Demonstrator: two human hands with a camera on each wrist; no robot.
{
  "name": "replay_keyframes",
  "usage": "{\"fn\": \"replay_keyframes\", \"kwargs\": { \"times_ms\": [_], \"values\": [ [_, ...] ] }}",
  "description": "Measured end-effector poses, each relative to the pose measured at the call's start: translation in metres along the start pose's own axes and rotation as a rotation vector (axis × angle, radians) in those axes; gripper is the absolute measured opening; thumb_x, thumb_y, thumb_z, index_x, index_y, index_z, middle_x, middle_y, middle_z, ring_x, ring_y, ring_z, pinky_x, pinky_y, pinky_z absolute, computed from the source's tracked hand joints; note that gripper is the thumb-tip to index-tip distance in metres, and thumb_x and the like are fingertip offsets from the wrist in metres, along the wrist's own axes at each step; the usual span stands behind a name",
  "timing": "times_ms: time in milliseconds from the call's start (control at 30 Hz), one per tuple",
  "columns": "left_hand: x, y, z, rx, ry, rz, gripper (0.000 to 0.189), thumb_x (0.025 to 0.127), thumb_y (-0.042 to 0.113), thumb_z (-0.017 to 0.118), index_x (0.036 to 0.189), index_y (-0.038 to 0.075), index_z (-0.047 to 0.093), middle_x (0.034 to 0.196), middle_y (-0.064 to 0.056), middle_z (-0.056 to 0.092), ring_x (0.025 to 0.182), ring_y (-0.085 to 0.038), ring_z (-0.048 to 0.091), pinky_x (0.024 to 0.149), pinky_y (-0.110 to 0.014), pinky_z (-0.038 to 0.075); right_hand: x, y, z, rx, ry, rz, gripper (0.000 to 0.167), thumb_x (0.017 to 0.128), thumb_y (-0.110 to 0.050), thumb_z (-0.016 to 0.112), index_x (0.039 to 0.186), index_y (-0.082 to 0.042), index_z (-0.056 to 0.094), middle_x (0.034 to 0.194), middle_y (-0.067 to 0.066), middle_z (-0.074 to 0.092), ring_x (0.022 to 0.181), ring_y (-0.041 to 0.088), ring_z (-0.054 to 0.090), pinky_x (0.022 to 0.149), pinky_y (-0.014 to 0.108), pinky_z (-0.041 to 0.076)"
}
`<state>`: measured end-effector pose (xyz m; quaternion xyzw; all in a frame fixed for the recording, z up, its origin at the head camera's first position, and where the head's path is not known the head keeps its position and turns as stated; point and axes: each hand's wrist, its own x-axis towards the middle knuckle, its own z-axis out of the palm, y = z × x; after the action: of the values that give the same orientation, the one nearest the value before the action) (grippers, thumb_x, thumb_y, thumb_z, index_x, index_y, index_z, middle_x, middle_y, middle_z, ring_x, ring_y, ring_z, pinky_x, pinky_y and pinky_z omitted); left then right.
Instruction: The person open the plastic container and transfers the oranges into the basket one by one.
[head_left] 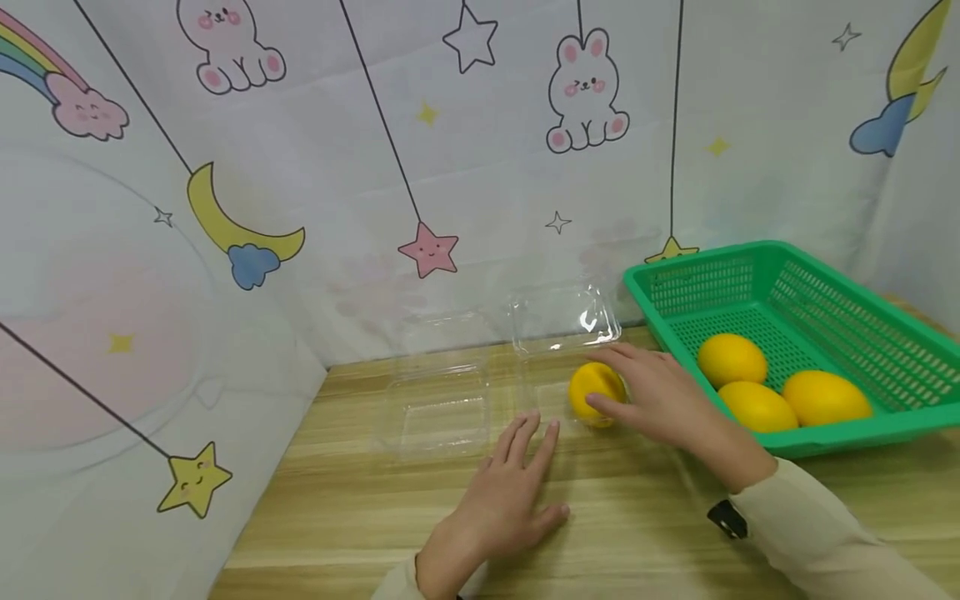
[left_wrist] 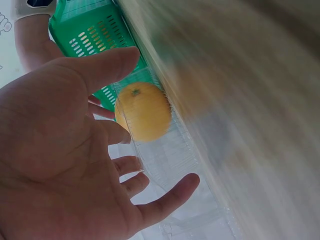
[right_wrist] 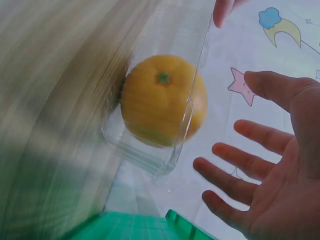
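An orange (head_left: 595,395) sits in the right-hand clear plastic clamshell box (right_wrist: 145,160), whose lid (head_left: 562,321) stands raised behind it. My right hand (head_left: 663,396) is over the box's right side with fingers spread; in the right wrist view a gap shows between them and the orange (right_wrist: 162,102). Nearer the front, my left hand (head_left: 506,492) reaches toward the boxes, its fingers spread and holding nothing. In the left wrist view, its fingers overlap the box's near side; whether they touch it I cannot tell. Left of that box stands another open clear box (head_left: 442,417).
A green plastic basket (head_left: 847,433) stands at the right, close to my right forearm, with three oranges (head_left: 825,398) inside. The wooden table (head_left: 315,492) meets a patterned white cloth (head_left: 495,183) at the back and left.
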<state>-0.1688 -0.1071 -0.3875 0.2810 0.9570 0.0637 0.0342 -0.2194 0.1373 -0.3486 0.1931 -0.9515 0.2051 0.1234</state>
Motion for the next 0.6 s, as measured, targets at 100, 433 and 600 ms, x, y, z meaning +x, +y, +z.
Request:
{"fn": "replay_keyframes", "kwargs": {
  "times_ms": [100,433,600],
  "values": [
    [0.0,0.0,0.0,0.003,0.001,0.004,0.094,0.101,0.051,0.069,0.172,0.017,0.018,0.178,-0.011,0.014,0.163,-0.032,0.016,0.111,-0.063,0.048,0.003,-0.002,0.006,0.015,0.002,0.023,0.055,0.099,-0.037,0.074,0.145,-0.01,0.064,0.15,0.02,0.061,0.135,0.043,0.058,0.113,0.07,0.037],
    [0.001,0.001,0.0,0.023,0.026,0.023,0.095,0.099,0.052,0.07,0.171,0.016,0.02,0.177,-0.012,0.017,0.162,-0.033,0.019,0.108,-0.063,0.05,0.011,-0.004,0.025,-0.048,0.008,0.073,0.049,0.097,-0.033,0.077,0.136,-0.005,0.069,0.14,0.02,0.067,0.126,0.043,0.063,0.111,0.067,0.038],
    [0.0,0.0,0.0,0.012,0.021,0.022,0.095,0.1,0.052,0.07,0.171,0.016,0.019,0.177,-0.012,0.015,0.162,-0.033,0.018,0.108,-0.063,0.049,0.015,0.001,0.03,-0.05,0.026,0.097,0.051,0.094,-0.03,0.082,0.135,-0.003,0.069,0.137,0.02,0.068,0.116,0.044,0.068,0.102,0.062,0.043]
  ]
}}
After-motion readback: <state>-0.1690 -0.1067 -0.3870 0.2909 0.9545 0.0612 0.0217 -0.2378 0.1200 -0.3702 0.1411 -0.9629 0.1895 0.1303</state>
